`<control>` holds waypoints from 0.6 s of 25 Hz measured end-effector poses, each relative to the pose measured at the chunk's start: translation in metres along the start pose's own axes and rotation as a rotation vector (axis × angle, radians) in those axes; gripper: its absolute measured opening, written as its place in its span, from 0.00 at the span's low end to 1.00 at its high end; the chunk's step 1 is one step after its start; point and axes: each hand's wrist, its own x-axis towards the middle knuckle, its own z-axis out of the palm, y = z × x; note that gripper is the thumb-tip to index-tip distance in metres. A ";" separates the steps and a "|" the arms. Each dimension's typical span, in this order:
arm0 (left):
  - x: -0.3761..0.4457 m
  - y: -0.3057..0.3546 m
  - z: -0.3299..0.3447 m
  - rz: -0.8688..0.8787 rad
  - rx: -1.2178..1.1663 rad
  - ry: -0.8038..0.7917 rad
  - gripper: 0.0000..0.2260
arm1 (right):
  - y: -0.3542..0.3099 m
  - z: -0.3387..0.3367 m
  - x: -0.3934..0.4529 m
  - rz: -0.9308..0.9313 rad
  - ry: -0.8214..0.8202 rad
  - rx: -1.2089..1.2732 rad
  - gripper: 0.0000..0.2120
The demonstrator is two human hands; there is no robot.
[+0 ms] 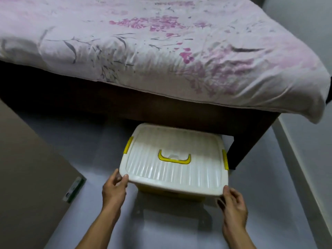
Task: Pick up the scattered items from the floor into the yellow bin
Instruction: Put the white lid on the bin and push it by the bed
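Note:
The yellow bin [161,192] stands on the grey floor, its far end tucked under the bed. A white ribbed lid [172,169] covers it, with a yellow handle [174,158] in the middle and yellow latches on both sides. My left hand [114,190] grips the lid's near left corner, thumb on top. My right hand [233,203] grips the near right corner the same way. Only a strip of the yellow body shows beneath the lid. No scattered items lie in sight on the floor.
A bed with a white and pink floral cover [161,51] fills the top of the view on a dark wooden frame [239,151]. A brown panel [27,168] stands at the left with a small green-and-white box [74,189] by its edge. A white wall [309,150] is at the right.

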 end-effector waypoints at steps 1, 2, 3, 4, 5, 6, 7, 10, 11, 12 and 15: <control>0.009 0.005 0.014 0.030 -0.066 0.005 0.22 | -0.001 0.016 0.003 -0.030 -0.039 0.024 0.10; 0.015 0.005 0.032 0.042 -0.152 -0.057 0.25 | 0.000 0.030 0.008 -0.050 -0.120 0.087 0.16; 0.019 0.002 0.049 0.052 -0.230 -0.162 0.28 | -0.001 0.040 0.014 -0.084 -0.203 0.150 0.23; 0.022 -0.003 0.064 0.080 -0.252 -0.266 0.32 | 0.001 0.048 0.017 -0.131 -0.252 0.161 0.30; 0.026 -0.011 0.075 0.136 -0.198 -0.337 0.37 | 0.005 0.055 0.019 -0.182 -0.268 0.113 0.35; 0.031 -0.019 0.083 0.219 -0.088 -0.368 0.41 | 0.014 0.061 0.019 -0.228 -0.254 0.008 0.38; 0.035 -0.027 0.088 0.299 0.066 -0.381 0.43 | 0.025 0.068 0.014 -0.243 -0.238 -0.134 0.41; 0.029 -0.052 0.089 0.487 0.745 -0.253 0.48 | 0.070 0.085 -0.019 -0.240 -0.362 -0.899 0.48; 0.024 -0.059 0.087 0.620 0.890 -0.151 0.47 | 0.079 0.087 -0.026 -0.333 -0.415 -1.096 0.49; 0.022 -0.062 0.086 0.755 0.956 -0.051 0.45 | 0.080 0.088 -0.032 -0.486 -0.427 -1.174 0.49; 0.026 -0.057 0.085 0.972 1.081 -0.023 0.38 | 0.080 0.078 -0.033 -0.936 -0.268 -1.126 0.45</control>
